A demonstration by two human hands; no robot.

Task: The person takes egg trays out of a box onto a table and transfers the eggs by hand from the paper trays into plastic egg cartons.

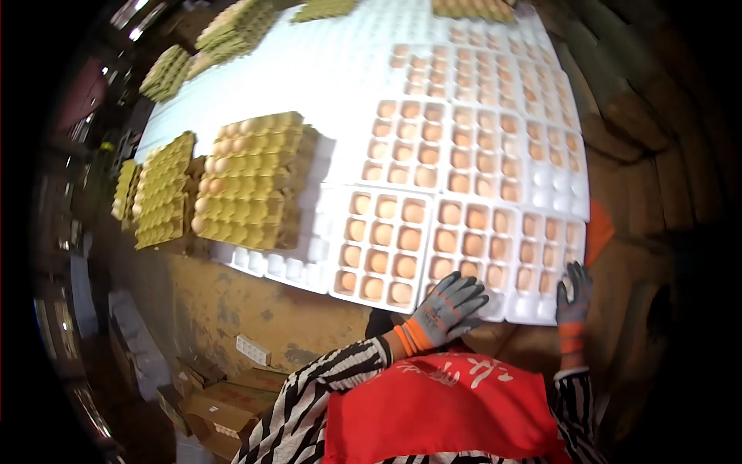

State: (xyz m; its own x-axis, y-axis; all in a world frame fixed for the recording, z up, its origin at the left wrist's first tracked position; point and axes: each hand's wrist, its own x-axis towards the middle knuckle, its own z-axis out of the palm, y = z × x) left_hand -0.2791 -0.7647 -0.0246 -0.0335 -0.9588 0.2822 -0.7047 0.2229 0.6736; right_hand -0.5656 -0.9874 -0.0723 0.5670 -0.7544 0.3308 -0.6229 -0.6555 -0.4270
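Note:
My left hand (452, 308), in a grey glove with an orange cuff, lies with fingers stretched over the near edge of a white foam egg tray (497, 304), covering some of its front cups. Beside the right corner of another white egg tray (533, 308) is my right hand (573, 298), gloved alike, with thumb and fingers apart. A pale patch shows between them; whether it is an egg or the tray edge I cannot tell. Brown eggs (471, 245) sit in most cups of the nearby trays. A third tray (338, 282) full of eggs stands to the left.
Stacks of yellow-green pulp egg trays (251, 185) stand on the table's left, the front one holding some eggs. More stacks (236, 31) are at the back. White trays with unfilled cups (294, 271) line the front edge. Cardboard boxes (224, 406) lie on the floor at lower left.

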